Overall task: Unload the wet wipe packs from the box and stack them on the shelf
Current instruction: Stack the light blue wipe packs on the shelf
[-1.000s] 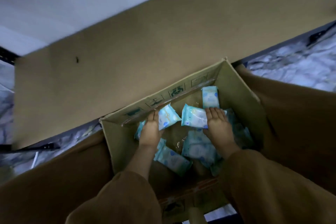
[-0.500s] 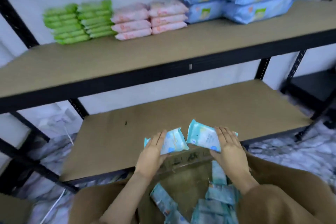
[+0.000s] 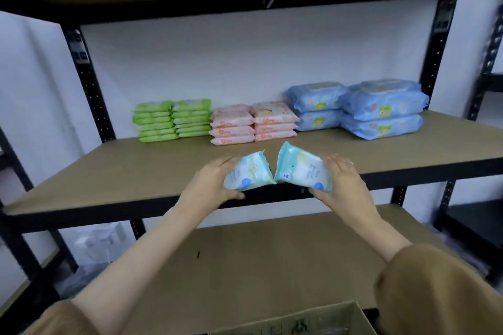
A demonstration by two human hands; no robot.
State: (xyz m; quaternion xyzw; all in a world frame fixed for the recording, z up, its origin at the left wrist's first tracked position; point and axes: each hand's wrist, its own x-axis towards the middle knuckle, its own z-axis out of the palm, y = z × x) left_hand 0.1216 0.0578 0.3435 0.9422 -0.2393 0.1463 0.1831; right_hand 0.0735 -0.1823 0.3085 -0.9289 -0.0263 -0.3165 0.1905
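My left hand (image 3: 209, 185) grips a small light-blue wet wipe pack (image 3: 249, 173), and my right hand (image 3: 343, 185) grips a second teal pack (image 3: 302, 168). Both packs hover side by side at the front edge of the middle shelf (image 3: 136, 168), their inner ends almost touching. Only the top rim of the cardboard box (image 3: 313, 319) shows at the bottom of the view; its contents are hidden.
At the back of the middle shelf stand green packs (image 3: 171, 120), pink packs (image 3: 254, 122) and large blue packs (image 3: 356, 107) in stacks. A lower shelf board (image 3: 258, 261) lies below my arms. Black uprights (image 3: 87, 81) frame the rack; another rack (image 3: 487, 144) stands right.
Both hands lifted a pack each out of the box and rose from the lower shelf level to the middle shelf's front edge. The view tilted up from the box to the shelves.
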